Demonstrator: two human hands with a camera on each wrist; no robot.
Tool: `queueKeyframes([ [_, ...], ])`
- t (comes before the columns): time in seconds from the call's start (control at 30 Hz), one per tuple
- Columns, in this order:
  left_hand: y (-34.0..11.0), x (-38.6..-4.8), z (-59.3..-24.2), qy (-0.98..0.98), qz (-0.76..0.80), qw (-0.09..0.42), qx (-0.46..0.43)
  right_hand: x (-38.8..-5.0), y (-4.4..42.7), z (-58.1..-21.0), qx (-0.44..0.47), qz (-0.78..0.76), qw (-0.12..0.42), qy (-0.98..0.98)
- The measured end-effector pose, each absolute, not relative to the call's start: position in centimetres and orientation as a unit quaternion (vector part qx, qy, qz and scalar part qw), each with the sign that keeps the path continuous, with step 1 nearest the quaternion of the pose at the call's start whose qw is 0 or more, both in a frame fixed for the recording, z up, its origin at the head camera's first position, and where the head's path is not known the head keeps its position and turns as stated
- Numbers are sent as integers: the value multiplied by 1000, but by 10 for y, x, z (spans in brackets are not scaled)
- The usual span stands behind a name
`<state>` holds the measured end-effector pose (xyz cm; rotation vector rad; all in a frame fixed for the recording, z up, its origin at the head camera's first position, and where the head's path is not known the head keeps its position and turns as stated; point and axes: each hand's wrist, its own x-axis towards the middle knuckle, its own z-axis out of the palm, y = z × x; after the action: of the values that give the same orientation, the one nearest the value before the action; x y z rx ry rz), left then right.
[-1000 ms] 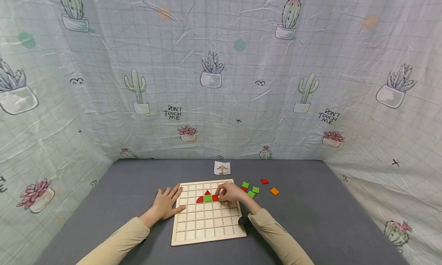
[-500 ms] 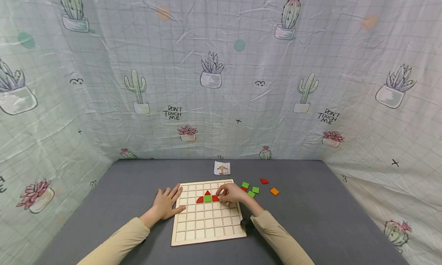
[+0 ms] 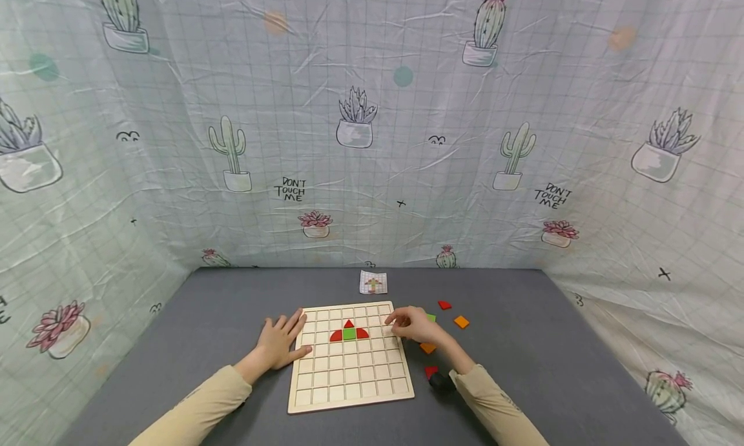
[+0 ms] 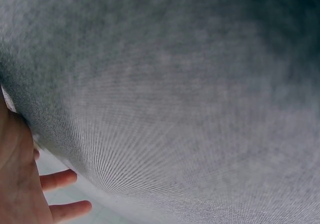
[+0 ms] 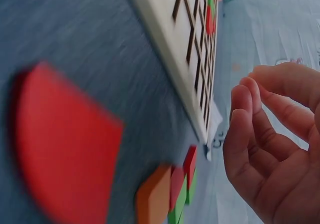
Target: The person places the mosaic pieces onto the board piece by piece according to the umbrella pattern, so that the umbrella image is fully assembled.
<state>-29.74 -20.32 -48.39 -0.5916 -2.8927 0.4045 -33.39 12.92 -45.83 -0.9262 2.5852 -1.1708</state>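
A pale wooden grid board (image 3: 349, 376) lies on the grey table. On it sit a red triangle (image 3: 349, 324), a green square (image 3: 349, 334) and two red quarter-round pieces, one on the left (image 3: 336, 336) and one on the right (image 3: 363, 334). My left hand (image 3: 278, 343) rests with spread fingers against the board's left edge; its wrist view shows mostly blurred grey cloth. Over the board's right edge hovers my right hand (image 3: 414, 323). In the right wrist view its fingers (image 5: 242, 99) are loosely bent, with no piece visible between them.
Right of the board lie loose pieces: a far red one (image 3: 444, 305), an orange square (image 3: 462, 321), a green one (image 3: 431, 317), another orange (image 3: 427, 348) and a near red one (image 3: 431, 372). A printed pattern card (image 3: 373, 283) lies behind the board.
My right hand has left the right red quarter-round piece, which stays on the board, and moved right toward the loose pieces. My left hand has not moved.
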Motion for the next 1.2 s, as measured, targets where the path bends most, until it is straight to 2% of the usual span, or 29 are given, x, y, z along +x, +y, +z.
queueKeyframes([
  [0.33, -204, -295, -480, -967, 134, 85, -201, -330, 162, -462, -259, -392, 67, 880],
  [0.67, -209, -297, -492, -959, 127, 129, -219, -335, 198, -468, -248, -386, 31, 888],
  [0.93, -202, -294, -481, -967, 126, 88, -203, -342, 214, -472, -176, -387, 13, 905],
  [1.2, -202, -293, -480, -969, 128, 77, -197, -346, 215, -474, -167, -381, 14, 909],
])
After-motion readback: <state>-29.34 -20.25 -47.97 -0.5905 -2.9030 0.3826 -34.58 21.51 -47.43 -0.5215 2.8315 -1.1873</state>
